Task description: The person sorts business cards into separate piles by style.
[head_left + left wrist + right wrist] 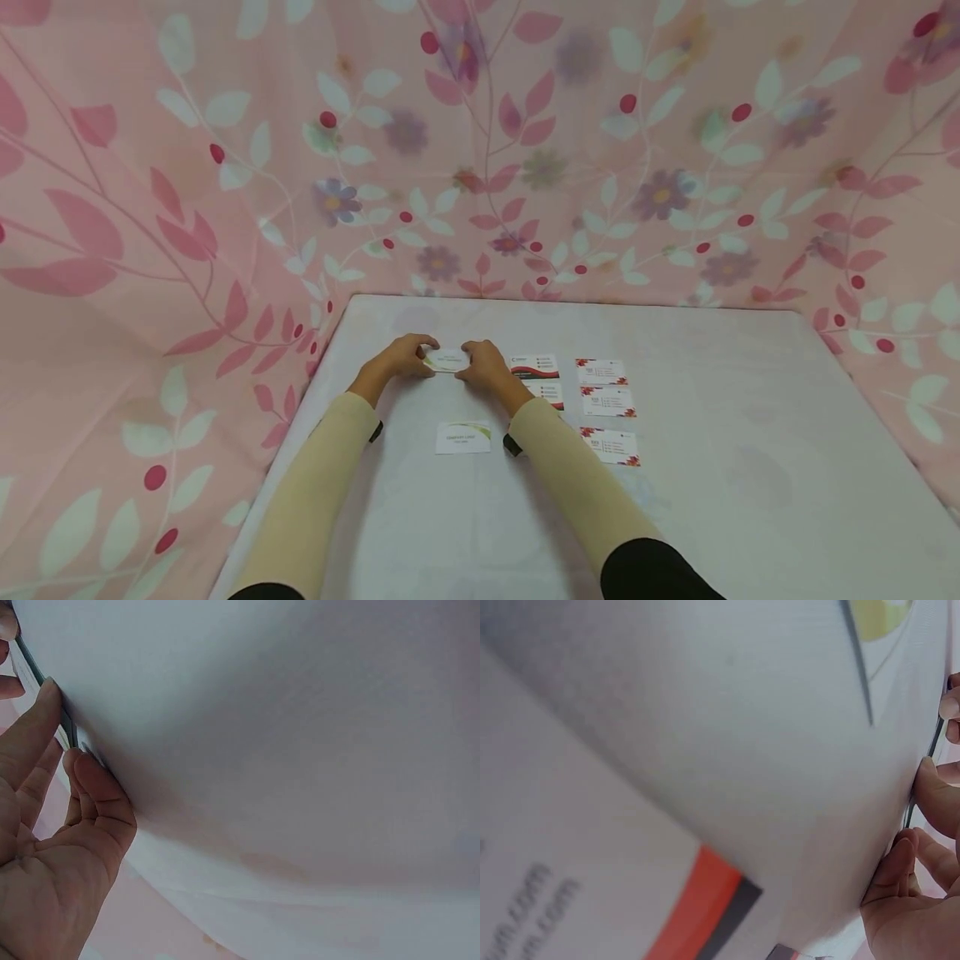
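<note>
Near the back of the table, my left hand [407,357] and right hand [487,367] pinch the two ends of a white business card [447,360] with green print. It appears low over the cloth; whether one card or a small stack is unclear. In the left wrist view, fingers and thumb of the left hand [64,847] grip its edge. The right hand [915,907] grips the other end in the right wrist view. A matching white-and-green card [462,438] lies flat nearer the front, between the forearms.
Right of the hands, white cards with red and black bands [534,367] lie in a column, partly covered by the right hand and wrist. Further right are three cards with red floral corners [607,402]. A white cloth covers the table [720,467]; a floral curtain [480,167] hangs behind.
</note>
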Tool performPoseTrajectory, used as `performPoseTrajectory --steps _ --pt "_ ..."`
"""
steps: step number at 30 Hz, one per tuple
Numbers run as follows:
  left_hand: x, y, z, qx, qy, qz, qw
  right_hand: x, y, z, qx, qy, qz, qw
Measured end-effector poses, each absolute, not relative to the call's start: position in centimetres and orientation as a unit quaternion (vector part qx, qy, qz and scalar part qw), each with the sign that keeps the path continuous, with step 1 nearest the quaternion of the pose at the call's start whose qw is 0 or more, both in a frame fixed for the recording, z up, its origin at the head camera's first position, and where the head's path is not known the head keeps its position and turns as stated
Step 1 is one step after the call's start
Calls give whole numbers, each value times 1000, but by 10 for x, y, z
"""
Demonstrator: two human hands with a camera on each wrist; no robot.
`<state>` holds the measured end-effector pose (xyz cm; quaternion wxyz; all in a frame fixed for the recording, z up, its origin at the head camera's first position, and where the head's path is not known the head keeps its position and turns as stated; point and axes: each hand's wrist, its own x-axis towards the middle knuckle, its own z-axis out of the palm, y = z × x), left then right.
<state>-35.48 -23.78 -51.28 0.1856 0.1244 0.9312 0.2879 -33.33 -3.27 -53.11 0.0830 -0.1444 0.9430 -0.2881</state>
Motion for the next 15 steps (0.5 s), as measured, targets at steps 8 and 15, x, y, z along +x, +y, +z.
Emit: performPoseTrajectory --steps 8,15 --pt "-351 -239 -513 129 929 298 178 -333 -33 -531 -144 944 -284 87" --pt "-348 -241 -510 145 925 305 176 -331 -33 -534 -134 943 -290 94"
